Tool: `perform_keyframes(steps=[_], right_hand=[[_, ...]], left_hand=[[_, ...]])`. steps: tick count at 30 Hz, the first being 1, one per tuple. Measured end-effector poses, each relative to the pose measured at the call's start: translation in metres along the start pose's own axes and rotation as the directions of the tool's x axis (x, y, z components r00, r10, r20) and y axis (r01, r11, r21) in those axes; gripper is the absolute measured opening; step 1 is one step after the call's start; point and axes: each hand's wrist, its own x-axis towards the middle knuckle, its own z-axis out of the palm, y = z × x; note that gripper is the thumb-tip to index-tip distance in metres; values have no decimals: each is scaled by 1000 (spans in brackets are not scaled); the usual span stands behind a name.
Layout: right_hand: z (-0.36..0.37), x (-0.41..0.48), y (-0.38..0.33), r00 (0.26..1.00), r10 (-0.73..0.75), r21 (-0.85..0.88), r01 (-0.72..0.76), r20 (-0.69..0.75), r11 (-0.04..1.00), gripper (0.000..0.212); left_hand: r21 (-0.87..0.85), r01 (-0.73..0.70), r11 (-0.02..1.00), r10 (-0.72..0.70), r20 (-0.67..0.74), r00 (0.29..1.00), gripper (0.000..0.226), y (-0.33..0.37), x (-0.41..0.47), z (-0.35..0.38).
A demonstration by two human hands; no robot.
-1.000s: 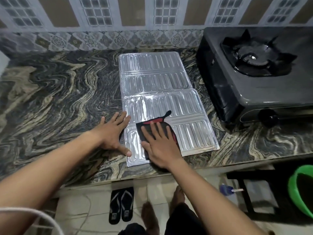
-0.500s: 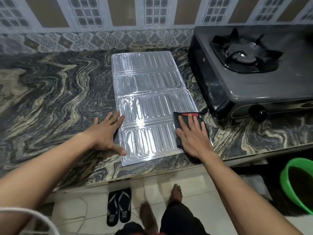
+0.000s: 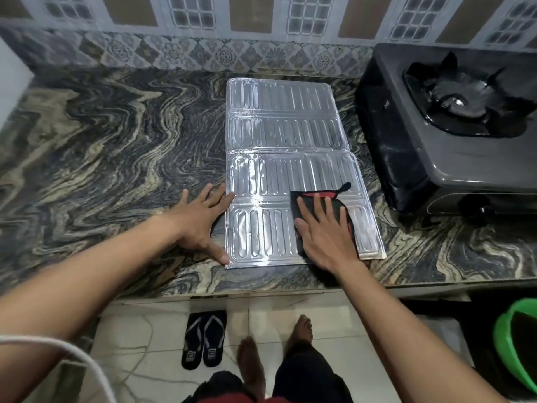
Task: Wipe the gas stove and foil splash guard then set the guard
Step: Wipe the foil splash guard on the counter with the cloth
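Observation:
The silver foil splash guard [image 3: 284, 135] lies flat and unfolded on the marbled counter [image 3: 116, 146]. My left hand [image 3: 200, 222] is spread flat on the counter, fingertips and thumb touching the guard's left edge. My right hand [image 3: 322, 231] presses a black cloth with red trim [image 3: 334, 199] flat onto the guard's near right panel. The dark grey gas stove [image 3: 453, 146] stands on the counter to the right of the guard, its burner grate at the far right.
A patterned tiled wall [image 3: 261, 53] runs behind the counter. Below the counter edge, black sandals [image 3: 205, 338] lie on the tiled floor beside my bare feet. A green basin [image 3: 505, 344] sits at the lower right. A white cord [image 3: 72, 356] crosses my left arm.
My right hand slid the cloth from the guard's near middle to its right edge, then back a little to the left. My left hand stayed at the guard's left edge.

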Motion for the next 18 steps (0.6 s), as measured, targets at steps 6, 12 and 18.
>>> perform_keyframes(steps=[6, 12, 18], right_hand=[[10, 7, -57, 968, -250, -43, 251, 34, 967, 56], [9, -3, -64, 876, -472, -35, 477, 96, 878, 52], [13, -26, -32, 873, -478, -66, 485, 94, 872, 51]], left_hand=[[-7, 24, 1000, -24, 11, 1000, 159, 2, 0, 0], [-30, 27, 999, -26, 6, 1000, 158, 3, -1, -1], [-41, 23, 999, -22, 9, 1000, 158, 4, -2, -2]])
